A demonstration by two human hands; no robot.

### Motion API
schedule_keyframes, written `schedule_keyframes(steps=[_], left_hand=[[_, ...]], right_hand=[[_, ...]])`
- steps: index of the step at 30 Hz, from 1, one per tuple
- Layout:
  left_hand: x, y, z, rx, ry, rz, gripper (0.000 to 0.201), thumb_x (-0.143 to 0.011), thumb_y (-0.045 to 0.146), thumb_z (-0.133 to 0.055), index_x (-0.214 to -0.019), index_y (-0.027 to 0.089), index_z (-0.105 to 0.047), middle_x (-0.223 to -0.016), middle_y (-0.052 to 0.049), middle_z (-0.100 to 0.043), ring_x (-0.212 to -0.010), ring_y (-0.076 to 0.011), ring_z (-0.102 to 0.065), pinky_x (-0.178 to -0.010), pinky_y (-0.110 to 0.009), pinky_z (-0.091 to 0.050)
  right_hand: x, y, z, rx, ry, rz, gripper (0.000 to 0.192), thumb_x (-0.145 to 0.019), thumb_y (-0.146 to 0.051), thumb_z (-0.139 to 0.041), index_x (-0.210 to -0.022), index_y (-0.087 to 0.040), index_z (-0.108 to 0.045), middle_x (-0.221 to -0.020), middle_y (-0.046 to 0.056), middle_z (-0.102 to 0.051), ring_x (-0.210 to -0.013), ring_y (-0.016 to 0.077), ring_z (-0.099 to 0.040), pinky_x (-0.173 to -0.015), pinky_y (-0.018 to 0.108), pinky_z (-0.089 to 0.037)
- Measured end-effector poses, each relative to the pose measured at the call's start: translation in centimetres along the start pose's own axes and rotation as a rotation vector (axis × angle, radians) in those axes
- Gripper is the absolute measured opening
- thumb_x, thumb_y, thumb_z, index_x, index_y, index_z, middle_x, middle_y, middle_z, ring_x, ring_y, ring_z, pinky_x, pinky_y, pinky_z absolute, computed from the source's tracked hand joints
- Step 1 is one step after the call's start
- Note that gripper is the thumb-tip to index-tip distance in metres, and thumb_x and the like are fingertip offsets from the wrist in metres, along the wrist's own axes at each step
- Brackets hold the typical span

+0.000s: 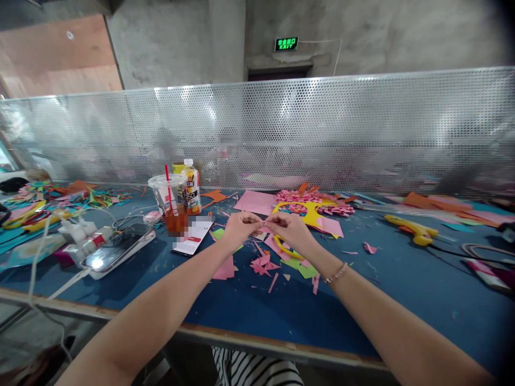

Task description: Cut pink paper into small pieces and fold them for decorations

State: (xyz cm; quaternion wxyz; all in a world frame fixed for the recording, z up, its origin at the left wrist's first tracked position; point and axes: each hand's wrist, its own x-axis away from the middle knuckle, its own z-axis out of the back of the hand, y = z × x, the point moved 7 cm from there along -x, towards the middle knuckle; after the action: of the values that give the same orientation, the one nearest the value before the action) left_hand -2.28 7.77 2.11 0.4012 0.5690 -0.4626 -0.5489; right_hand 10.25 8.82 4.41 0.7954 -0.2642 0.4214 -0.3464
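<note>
My left hand [241, 228] and my right hand [286, 228] meet at the fingertips above the middle of the table. Between them they pinch a small piece of pink paper [263, 223], mostly hidden by the fingers. Just below lie folded pink paper pieces [263, 264] and thin pink strips. Yellow-handled scissors [287, 247] rest partly under my right hand, on pink and green scraps [303, 268]. Behind the hands are a flat pink sheet [255, 202], a yellow paper with cut-outs [311, 213] and a heap of small pink pieces [298, 195].
On the left stand a plastic cup [169, 201] with a red straw and a bottle [192, 187], beside a phone [120, 247] and power plugs [86, 238]. A yellow glue gun [414, 231] with its cable lies right. A perforated metal screen [257, 134] closes off the back.
</note>
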Motion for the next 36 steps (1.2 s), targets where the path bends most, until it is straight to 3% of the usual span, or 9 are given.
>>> schedule_keyframes(steps=[21, 28, 36], left_hand=[[-0.02, 0.02, -0.2, -0.018, -0.021, 0.014, 0.032, -0.051, 0.035, -0.077, -0.066, 0.012, -0.061, -0.053, 0.001, -0.06, -0.049, -0.0107, -0.06, -0.051, -0.022, -0.05], [-0.07, 0.01, -0.15, -0.025, -0.034, 0.005, 0.032, -0.052, 0.037, -0.076, -0.066, 0.012, -0.061, -0.055, 0.0, -0.06, -0.051, -0.0106, -0.061, -0.053, -0.022, -0.05], [-0.37, -0.73, -0.22, -0.116, -0.09, -0.032, 0.026, -0.061, 0.035, -0.069, -0.069, 0.013, -0.058, -0.057, 0.002, -0.058, -0.052, -0.0114, -0.061, -0.054, -0.022, -0.05]], right_hand=[[0.05, -0.15, 0.43, 0.0, 0.021, -0.066, 0.017, -0.068, -0.03, -0.056, -0.063, -0.016, -0.063, -0.053, -0.001, -0.052, -0.048, 0.0087, -0.04, -0.045, 0.021, -0.029], [0.15, -0.31, 0.48, 0.016, 0.028, -0.034, 0.017, -0.069, -0.03, -0.054, -0.063, -0.016, -0.062, -0.055, 0.0, -0.055, -0.049, 0.0093, -0.043, -0.046, 0.021, -0.032], [0.01, -0.19, 0.34, 0.068, -0.011, -0.018, 0.019, -0.071, -0.03, -0.054, -0.063, -0.015, -0.063, -0.054, -0.001, -0.052, -0.046, 0.0073, -0.039, -0.042, 0.02, -0.028]])
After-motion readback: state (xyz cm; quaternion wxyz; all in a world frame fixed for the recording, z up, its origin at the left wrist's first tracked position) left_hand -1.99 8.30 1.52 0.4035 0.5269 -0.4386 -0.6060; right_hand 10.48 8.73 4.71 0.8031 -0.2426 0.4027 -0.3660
